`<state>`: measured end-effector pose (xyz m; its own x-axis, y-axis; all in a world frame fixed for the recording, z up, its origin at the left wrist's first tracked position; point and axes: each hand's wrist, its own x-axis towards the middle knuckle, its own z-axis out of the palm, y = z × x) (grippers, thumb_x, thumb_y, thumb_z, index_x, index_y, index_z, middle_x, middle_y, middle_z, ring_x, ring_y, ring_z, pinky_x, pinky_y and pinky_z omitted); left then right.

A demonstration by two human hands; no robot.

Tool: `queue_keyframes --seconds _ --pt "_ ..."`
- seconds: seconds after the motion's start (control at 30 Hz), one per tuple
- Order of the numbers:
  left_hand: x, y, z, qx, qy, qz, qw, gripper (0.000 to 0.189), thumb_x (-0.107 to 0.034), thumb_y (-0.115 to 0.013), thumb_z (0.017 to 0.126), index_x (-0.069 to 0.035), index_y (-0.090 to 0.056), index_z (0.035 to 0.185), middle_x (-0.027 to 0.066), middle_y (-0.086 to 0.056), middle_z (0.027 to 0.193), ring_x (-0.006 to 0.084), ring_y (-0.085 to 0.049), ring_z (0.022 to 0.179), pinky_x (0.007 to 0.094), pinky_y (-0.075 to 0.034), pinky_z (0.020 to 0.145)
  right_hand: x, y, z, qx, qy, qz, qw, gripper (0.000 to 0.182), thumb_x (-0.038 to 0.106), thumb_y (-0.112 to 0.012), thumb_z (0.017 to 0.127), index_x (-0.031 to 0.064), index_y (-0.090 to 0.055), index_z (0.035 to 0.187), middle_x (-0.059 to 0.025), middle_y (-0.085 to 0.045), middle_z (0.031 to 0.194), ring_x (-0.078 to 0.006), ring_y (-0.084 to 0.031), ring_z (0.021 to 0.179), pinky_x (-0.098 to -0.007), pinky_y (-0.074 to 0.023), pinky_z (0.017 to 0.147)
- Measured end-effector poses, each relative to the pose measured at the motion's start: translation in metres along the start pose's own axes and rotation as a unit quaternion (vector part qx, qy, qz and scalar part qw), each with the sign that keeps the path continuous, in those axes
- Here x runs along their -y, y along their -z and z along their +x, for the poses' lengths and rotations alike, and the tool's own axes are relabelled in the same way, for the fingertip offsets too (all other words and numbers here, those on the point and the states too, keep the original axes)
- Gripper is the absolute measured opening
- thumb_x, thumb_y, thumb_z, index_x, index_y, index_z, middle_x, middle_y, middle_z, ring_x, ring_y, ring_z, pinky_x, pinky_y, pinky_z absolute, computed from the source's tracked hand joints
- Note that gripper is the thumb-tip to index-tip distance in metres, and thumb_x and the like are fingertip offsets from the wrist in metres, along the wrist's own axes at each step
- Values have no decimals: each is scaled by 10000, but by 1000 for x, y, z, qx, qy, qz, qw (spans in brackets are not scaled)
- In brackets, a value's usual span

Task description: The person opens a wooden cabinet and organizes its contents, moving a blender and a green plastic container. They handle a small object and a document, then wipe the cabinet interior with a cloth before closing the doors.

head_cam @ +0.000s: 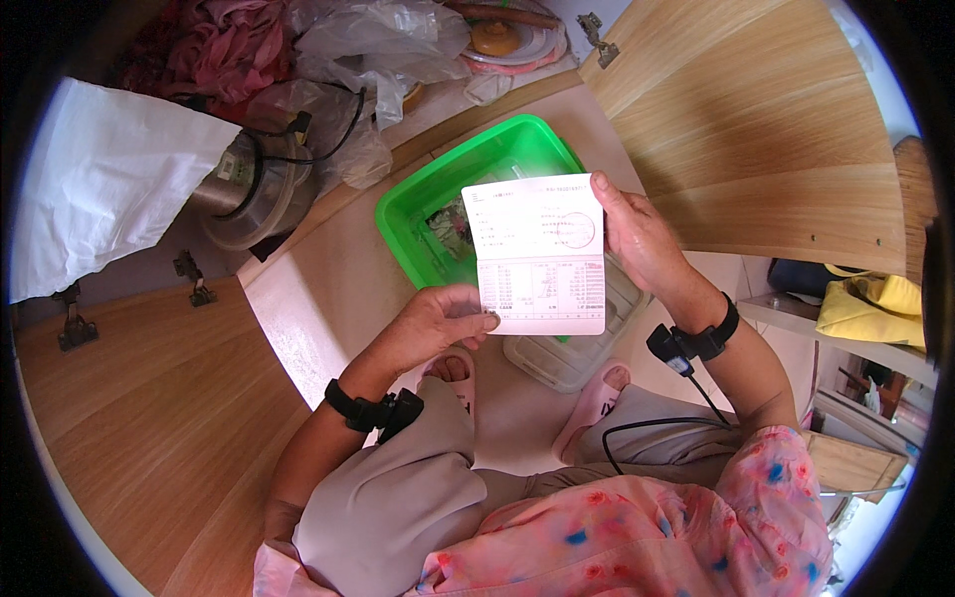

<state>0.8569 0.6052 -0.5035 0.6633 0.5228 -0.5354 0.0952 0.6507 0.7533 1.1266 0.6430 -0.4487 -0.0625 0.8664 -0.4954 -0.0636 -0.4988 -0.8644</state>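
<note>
An opened booklet [537, 254] with printed rows and a round red stamp is held flat between both hands. My left hand [448, 321] pinches its lower left corner, thumb on top. My right hand [634, 227] grips the upper right edge, the thumb on the page and the fingers behind. Beneath the booklet, a green plastic basin [403, 224] stands on the floor with a dark patterned item [450, 227] in it. A translucent plastic lid [552, 367] lies between the basin and my feet, partly hidden by the booklet.
Open wooden cabinet doors flank me, left [164, 418] and right [746, 134]. The cabinet ahead holds plastic bags [388, 45], red cloth or bags [231, 52] and a metal-bodied appliance [231, 179]. White cloth or paper [112, 179] hangs at left. A yellow bag [873, 310] lies on a shelf at right.
</note>
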Motion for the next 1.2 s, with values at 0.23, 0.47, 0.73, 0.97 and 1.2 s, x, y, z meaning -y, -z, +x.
queue_keyframes --seconds 0.23,0.47,0.73,0.97,1.2 --pt "-2 -1 -4 2 3 -4 1000 194 -114 -657 894 -29 -652 1068 24 -661 937 81 -593 777 230 -506 711 -4 4 1 15 8 -7 1000 512 486 -458 977 20 -655 1060 -31 -669 907 -82 -606 781 -232 -481 681" --pt "-30 9 -16 -52 -65 50 995 166 -124 -684 874 -32 -665 1010 4 -651 871 65 -566 752 236 -485 671 23 -5 -14 10 32 21 999 553 510 -464 966 -4 -650 1054 -54 -668 937 -114 -618 809 -261 -498 675" --pt "-145 -8 -54 -110 -190 177 959 125 -44 -666 869 -13 -673 989 15 -655 864 80 -573 748 230 -479 681 117 -13 -32 28 173 43 984 584 515 -479 960 -35 -666 1019 -42 -662 884 -101 -567 743 -247 -467 650" --pt "-214 -45 -84 -67 -170 186 965 128 -24 -663 866 -1 -676 990 26 -658 845 88 -580 723 234 -488 678 183 -7 -86 19 218 29 975 555 466 -477 977 -55 -653 1050 -81 -672 962 -116 -601 842 -259 -484 749" --pt "-259 -82 -89 -31 -153 222 962 148 -17 -654 870 4 -669 1016 39 -661 843 91 -588 730 236 -492 688 204 14 -107 -15 271 108 956 515 416 -456 999 -60 -649 1048 -80 -675 954 -111 -606 845 -250 -483 763"
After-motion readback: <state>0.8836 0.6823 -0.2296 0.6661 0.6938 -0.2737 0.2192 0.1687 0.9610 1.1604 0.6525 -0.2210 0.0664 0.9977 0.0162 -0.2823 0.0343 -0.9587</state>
